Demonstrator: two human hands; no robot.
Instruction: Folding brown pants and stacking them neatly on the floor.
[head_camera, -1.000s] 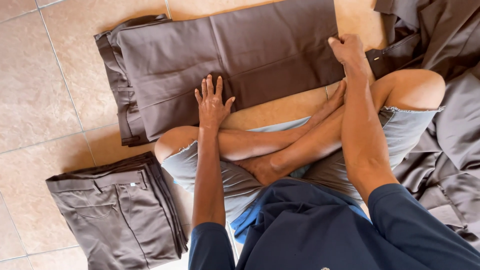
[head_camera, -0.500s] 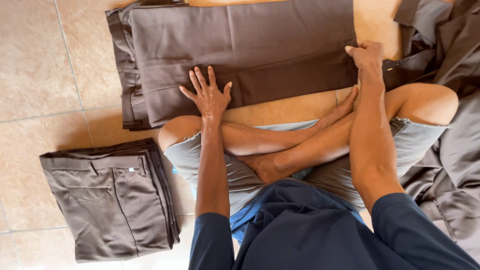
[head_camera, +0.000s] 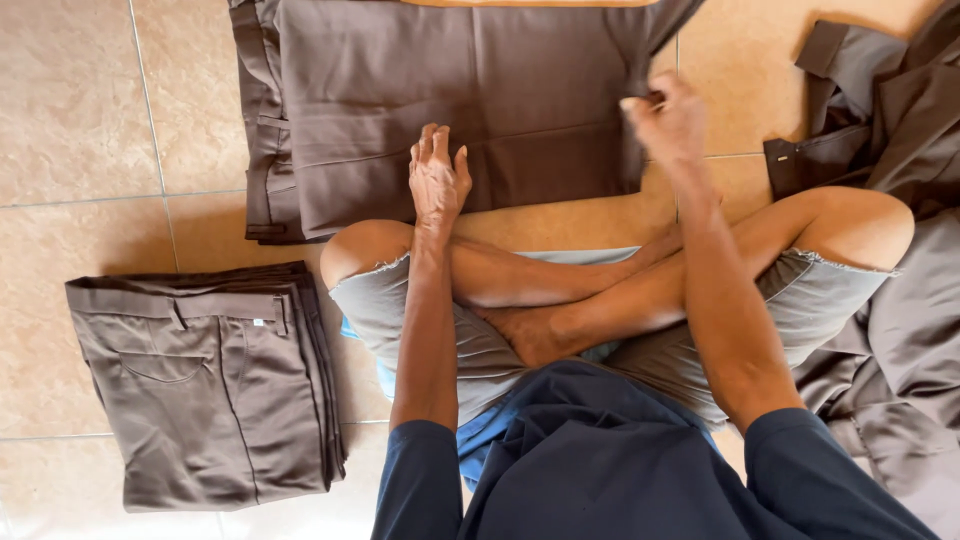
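A pair of brown trousers (head_camera: 460, 100) lies spread flat on the tiled floor in front of my crossed legs. My left hand (head_camera: 437, 175) rests flat on its near edge, fingers together and stretched out. My right hand (head_camera: 668, 118) is blurred at the right edge of the trousers and pinches the fabric there, lifting it a little.
A neat stack of folded brown trousers (head_camera: 215, 385) sits on the floor at my left. A loose heap of brown garments (head_camera: 890, 200) lies at the right, beside my knee. Beige floor tiles (head_camera: 90, 110) surround everything.
My left hand has closed its spread fingers and stays pressed on the trousers. My right hand has shifted left and taken hold of the right edge of the fabric.
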